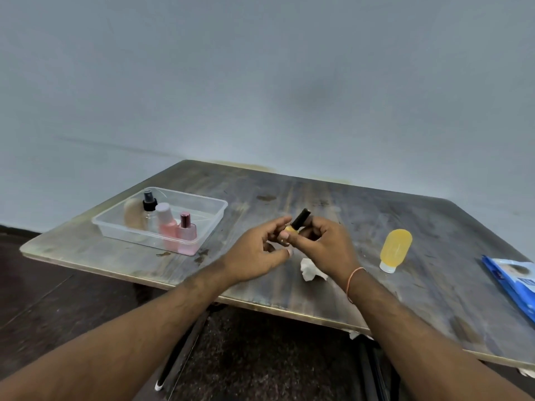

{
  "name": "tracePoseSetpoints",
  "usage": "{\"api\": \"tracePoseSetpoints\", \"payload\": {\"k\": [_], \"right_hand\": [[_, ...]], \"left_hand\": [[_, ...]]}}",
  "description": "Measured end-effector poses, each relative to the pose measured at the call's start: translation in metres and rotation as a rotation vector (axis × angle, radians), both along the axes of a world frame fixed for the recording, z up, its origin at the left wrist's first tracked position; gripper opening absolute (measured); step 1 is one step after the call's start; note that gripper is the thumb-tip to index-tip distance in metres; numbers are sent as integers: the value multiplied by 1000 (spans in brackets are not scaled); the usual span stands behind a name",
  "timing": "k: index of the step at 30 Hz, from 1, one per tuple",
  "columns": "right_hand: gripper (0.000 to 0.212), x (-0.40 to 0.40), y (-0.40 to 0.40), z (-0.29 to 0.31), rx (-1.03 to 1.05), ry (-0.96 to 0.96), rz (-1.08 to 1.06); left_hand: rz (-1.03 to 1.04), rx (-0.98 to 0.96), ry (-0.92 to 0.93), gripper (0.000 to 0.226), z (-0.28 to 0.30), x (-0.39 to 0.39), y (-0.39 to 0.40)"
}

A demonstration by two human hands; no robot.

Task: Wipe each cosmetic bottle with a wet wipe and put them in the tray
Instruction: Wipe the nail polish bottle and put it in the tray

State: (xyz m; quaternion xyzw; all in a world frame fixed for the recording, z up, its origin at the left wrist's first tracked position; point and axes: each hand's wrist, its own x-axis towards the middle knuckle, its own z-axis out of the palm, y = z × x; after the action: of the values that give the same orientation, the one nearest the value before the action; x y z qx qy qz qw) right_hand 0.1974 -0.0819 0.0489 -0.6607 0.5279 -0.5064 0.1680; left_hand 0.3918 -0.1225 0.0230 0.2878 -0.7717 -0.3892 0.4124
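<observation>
Head view: both hands' grip pinches a small bottle (298,224) above the worn table (376,221), grey wall (260,82) behind.

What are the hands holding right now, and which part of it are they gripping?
A small yellow bottle with a black cap, held between both hands. The fingers of the left hand and right hand pinch its yellow body; the cap sticks up free.

clear plastic tray (215,204): 1 | bottles inside it: 4 | small yellow black-capped bottle (298,222): 1 | orange squeeze bottle (396,247): 1 | crumpled white wipe (310,270): 1 | blue wipe pack (514,280): 1 | hands: 2
</observation>
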Motion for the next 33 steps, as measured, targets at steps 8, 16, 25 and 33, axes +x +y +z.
{"api": "tracePoseSetpoints", "payload": {"k": [8,16,25,33], "right_hand": [[30,63,-14,51,106,-57,164],[17,160,-44,99,102,46,298],[34,274,-110,129,140,286,261],[33,332,-154,125,242,454,296]], "left_hand": [[125,-200,-166,28,75,84,-10],[356,-305,-335,33,139,198,-23],[451,-234,-505,28,152,303,-57],[600,-194,-548,14,114,345,-93]]}}
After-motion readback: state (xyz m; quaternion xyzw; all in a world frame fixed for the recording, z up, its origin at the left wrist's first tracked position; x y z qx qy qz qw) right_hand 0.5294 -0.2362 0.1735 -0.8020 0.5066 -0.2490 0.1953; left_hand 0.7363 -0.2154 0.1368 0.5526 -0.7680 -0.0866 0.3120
